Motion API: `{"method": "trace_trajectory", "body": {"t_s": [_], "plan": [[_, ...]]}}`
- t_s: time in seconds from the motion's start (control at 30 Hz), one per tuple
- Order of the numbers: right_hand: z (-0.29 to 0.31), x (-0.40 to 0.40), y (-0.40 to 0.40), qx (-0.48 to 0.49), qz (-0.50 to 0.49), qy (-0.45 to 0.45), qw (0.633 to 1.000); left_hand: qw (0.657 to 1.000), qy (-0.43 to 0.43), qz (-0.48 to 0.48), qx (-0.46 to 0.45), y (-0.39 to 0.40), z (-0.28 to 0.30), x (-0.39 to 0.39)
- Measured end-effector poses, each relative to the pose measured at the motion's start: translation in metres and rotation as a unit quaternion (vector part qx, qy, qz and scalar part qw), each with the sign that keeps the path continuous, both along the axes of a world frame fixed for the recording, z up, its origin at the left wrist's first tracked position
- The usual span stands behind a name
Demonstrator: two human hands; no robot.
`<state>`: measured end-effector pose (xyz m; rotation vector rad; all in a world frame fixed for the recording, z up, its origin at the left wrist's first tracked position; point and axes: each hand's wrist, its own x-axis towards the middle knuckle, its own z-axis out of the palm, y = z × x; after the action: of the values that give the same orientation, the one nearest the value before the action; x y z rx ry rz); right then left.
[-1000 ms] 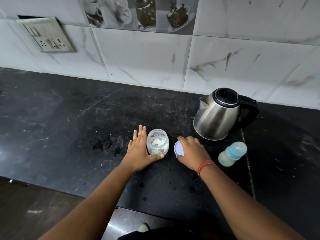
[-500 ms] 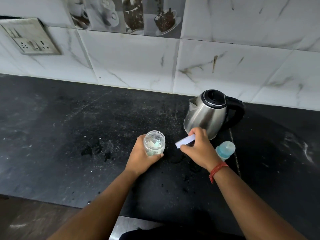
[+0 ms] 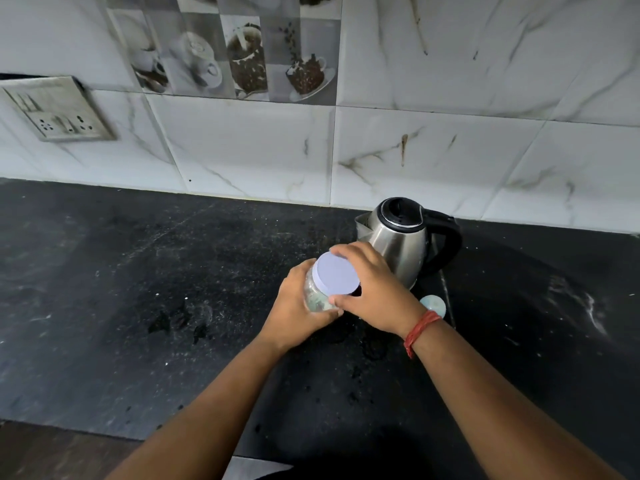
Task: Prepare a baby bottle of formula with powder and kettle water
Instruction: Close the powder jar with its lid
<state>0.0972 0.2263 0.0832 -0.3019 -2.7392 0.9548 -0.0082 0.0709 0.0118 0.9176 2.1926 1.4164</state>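
The left hand (image 3: 294, 306) wraps a clear jar (image 3: 314, 295) over the black counter (image 3: 138, 289). The right hand (image 3: 375, 292) pinches its pale lid (image 3: 336, 275), apparently seated, between thumb and fingers. Behind stands the kettle (image 3: 401, 244).

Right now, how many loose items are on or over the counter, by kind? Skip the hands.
Kettle: 1
Powder jar: 1
Jar lid: 1
Baby bottle, mostly hidden: 1
Total: 4
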Motion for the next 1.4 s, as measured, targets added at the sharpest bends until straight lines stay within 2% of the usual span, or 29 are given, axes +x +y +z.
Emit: {"method": "trace_trajectory", "body": {"t_s": [0.13,0.33,0.6,0.77,0.93,1.1,1.2,1.3,1.4], "plan": [[0.010,0.003,0.012,0.047,0.055,-0.052,0.996,1.000,0.015,-0.021,-0.001,0.005,0.015,0.001],[0.039,0.008,0.027,0.042,0.138,-0.098,0.985,0.991,-0.091,-0.102,0.008,0.006,0.033,-0.004],[0.059,0.012,0.036,0.169,0.151,-0.113,0.967,0.982,-0.129,-0.138,0.005,0.009,0.048,0.002],[0.071,0.015,0.040,0.192,0.175,-0.120,0.958,0.977,-0.146,-0.155,0.002,0.012,0.051,0.004],[0.069,0.016,0.037,0.177,0.164,-0.132,0.961,0.979,-0.130,-0.154,-0.008,0.011,0.055,0.000],[0.062,0.012,0.021,0.212,0.015,-0.170,0.962,0.988,-0.096,-0.119,-0.001,0.014,0.057,0.004],[0.071,0.015,0.019,0.242,-0.025,-0.205,0.948,0.992,-0.067,-0.109,-0.015,0.016,0.053,0.005],[0.083,0.019,0.035,0.234,-0.008,-0.203,0.951,0.993,-0.055,-0.100,-0.028,0.014,0.050,0.000],[0.088,0.019,0.045,0.168,0.112,-0.179,0.963,0.993,-0.046,-0.098,-0.039,0.014,0.052,-0.004]]}}
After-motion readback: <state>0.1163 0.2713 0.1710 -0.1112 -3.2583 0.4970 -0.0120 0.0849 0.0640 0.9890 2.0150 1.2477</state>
